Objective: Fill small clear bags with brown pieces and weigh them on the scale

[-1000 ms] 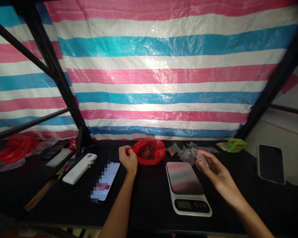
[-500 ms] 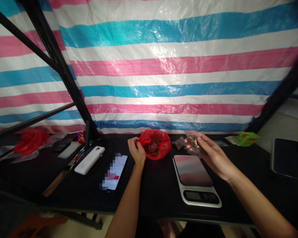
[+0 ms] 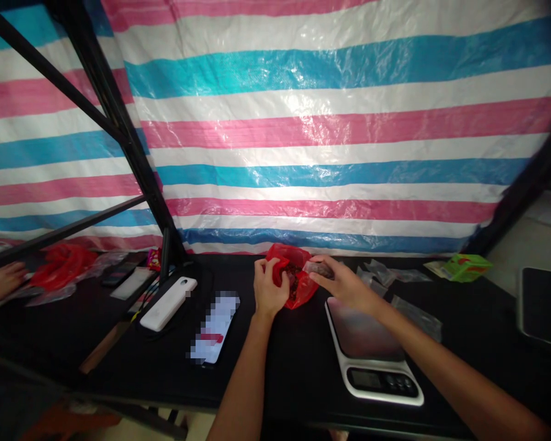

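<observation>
L hand [image 3: 270, 288] is placed at the left side of a red bag [image 3: 303, 293], w/ its grip clamped on the bag's crumpled rim, fingers curled over the edge. R hand [image 3: 344, 285] is extended in from the right, its grip pinched together on a small clear bag [image 3: 320, 269] w/ dark contents. That bag is held just above the red bag's right side; whether the two touch cannot be told. Dark reddish-brown bits [image 3: 292, 275] are seen inside the red bag, partly hidden by the hands. The red bag is set on a black bench [image 3: 298, 392], btwn a phone [image 3: 213, 327] w/ pixelated screen and a digital scale [image 3: 365, 334] w/ white base, the scale just to its right. More clear bags [image 3: 416, 317] are strewn right of the scale, and a green box [image 3: 463, 267] is placed further back. A dark tablet [image 3: 544, 306] is seen at the right edge. A white power bank [image 3: 168, 303] lies left of the phone. At far left, another person's hand [image 3: 0, 285] is seen near a 2nd red bag [image 3: 62, 266]. A striped tarp [image 3: 303, 122] is hung behind the bench on a black frame [image 3: 112, 116].
</observation>
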Demonstrator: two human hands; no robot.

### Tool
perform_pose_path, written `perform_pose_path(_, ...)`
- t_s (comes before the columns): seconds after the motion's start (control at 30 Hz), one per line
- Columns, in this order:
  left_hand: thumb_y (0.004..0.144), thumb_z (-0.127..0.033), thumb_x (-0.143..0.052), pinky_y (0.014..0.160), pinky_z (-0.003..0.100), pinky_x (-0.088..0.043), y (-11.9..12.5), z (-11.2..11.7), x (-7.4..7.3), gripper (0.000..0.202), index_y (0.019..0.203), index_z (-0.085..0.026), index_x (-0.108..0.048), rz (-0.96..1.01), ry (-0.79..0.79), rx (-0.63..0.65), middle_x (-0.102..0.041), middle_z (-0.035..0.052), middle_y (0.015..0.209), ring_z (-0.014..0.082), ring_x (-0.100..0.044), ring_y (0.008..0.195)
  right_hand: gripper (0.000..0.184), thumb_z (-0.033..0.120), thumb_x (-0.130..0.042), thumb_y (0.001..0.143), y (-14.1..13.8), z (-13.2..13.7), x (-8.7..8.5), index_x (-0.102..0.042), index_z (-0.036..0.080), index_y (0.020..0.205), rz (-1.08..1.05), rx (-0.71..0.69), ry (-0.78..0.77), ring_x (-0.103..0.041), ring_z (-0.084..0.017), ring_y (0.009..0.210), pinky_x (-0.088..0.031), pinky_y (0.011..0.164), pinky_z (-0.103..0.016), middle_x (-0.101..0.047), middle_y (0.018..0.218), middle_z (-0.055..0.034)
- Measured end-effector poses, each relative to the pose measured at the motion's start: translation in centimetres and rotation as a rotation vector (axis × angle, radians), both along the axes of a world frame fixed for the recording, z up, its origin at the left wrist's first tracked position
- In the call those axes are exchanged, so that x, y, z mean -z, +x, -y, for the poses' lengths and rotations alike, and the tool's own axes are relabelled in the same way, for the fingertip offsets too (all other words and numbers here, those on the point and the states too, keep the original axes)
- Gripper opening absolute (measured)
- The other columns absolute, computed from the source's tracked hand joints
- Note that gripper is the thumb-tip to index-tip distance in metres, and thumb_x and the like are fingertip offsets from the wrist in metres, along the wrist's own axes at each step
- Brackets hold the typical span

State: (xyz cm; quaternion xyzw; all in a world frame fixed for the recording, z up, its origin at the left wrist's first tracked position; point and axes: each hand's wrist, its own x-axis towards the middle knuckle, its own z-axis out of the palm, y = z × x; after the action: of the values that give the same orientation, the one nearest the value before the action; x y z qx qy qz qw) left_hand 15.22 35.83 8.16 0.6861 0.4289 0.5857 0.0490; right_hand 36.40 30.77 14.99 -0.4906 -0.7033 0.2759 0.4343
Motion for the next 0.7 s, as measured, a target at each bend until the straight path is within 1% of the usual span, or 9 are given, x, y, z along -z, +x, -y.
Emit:
perform_pose_path(0.07,0.086,-0.014,-0.063,0.092,0.036,-0.055,0.1,-0.2,0.0,0.033,0.117,-0.025,-0.064,0.016,-0.013,-0.043,-0.053,0.0071,0.110,0.0230,-0.063,0.101,0.032,0.043,-0.064,0.096,-0.6,-0.7,-0.2,-0.063,0.026,0.123,0.240,0.009,0.018,-0.073,-0.023,0.097,-0.057,0.088,-0.036,-0.078,0.111,-0.0043)
perform_pose_path(0.13,0.086,-0.010,-0.060,0.089,0.034,-0.056,0.1,-0.4,0.2,0.031,0.114,-0.024,-0.064,0.071,-0.021,-0.084,-0.054,0.0065,0.106,0.0220,-0.064,0.098,0.030,0.037,-0.064,0.095,-1.3,-1.5,-0.8,-0.066,0.026,0.123,0.427,0.030,0.056,-0.073,-0.025,0.101,-0.055,0.090,-0.036,-0.078,0.116,-0.0054)
perform_pose_path(0.23,0.086,-0.007,-0.057,0.086,0.034,-0.056,-0.2,-0.8,0.4,0.030,0.111,-0.023,-0.064,0.153,-0.029,-0.130,-0.056,0.0059,0.104,0.0212,-0.065,0.095,0.033,0.031,-0.068,0.091,-2.3,-2.8,-1.4,-0.068,0.025,0.123,0.529,0.042,0.093,-0.071,-0.028,0.108,-0.051,0.096,-0.038,-0.077,0.121,-0.0082)
perform_pose_path(0.3,0.085,-0.005,-0.055,0.085,0.033,-0.056,-0.3,-1.0,0.5,0.030,0.108,-0.023,-0.064,0.185,-0.034,-0.147,-0.058,0.0056,0.103,0.0205,-0.065,0.093,0.036,0.026,-0.070,0.087,-2.8,-3.8,-1.3,-0.069,0.024,0.123,0.572,0.054,0.104,-0.071,-0.029,0.108,-0.049,0.096,-0.038,-0.078,0.118,-0.0092)
perform_pose_path(0.37,0.085,-0.004,-0.054,0.084,0.032,-0.056,-0.3,-1.0,0.6,0.030,0.106,-0.023,-0.064,0.199,-0.042,-0.151,-0.059,0.0053,0.103,0.0200,-0.066,0.093,0.035,0.021,-0.070,0.085,-3.0,-4.5,-0.9,-0.070,0.023,0.119,0.597,0.070,0.106,-0.073,-0.029,0.104,-0.049,0.094,-0.036,-0.080,0.110,-0.0088)
perform_pose_path(0.43,0.084,-0.003,-0.053,0.084,0.032,-0.055,-0.3,-1.1,0.6,0.030,0.105,-0.023,-0.063,0.203,-0.047,-0.150,-0.059,0.0050,0.102,0.0198,-0.066,0.092,0.033,0.020,-0.069,0.085,-3.1,-4.9,-0.4,-0.071,0.024,0.118,0.597,0.083,0.107,-0.074,-0.028,0.100,-0.050,0.091,-0.035,-0.080,0.106,-0.0077)
perform_pose_path(0.57,0.084,-0.002,-0.052,0.084,0.032,-0.055,-0.2,-1.1,0.7,0.031,0.104,-0.023,-0.063,0.212,-0.060,-0.151,-0.059,0.0048,0.101,0.0195,-0.066,0.092,0.035,0.025,-0.069,0.087,-3.0,-5.0,0.2,-0.070,0.025,0.123,0.529,0.090,0.114,-0.075,-0.028,0.101,-0.053,0.091,-0.036,-0.080,0.111,-0.0074)
perform_pose_path(0.63,0.083,-0.002,-0.053,0.084,0.032,-0.054,-0.2,-1.0,0.7,0.031,0.104,-0.022,-0.063,0.218,-0.064,-0.149,-0.059,0.0048,0.101,0.0195,-0.066,0.091,0.035,0.031,-0.068,0.090,-2.8,-4.8,0.3,-0.070,0.025,0.124,0.466,0.081,0.120,-0.075,-0.028,0.103,-0.054,0.093,-0.037,-0.080,0.114,-0.0070)
perform_pose_path(0.7,0.084,-0.002,-0.053,0.084,0.032,-0.054,-0.3,-1.0,0.7,0.030,0.104,-0.022,-0.063,0.225,-0.063,-0.147,-0.060,0.0048,0.101,0.0195,-0.066,0.091,0.038,0.037,-0.064,0.095,-2.3,-4.2,0.2,-0.066,0.025,0.130,0.393,0.071,0.132,-0.074,-0.026,0.109,-0.055,0.098,-0.037,-0.078,0.122,-0.0064)
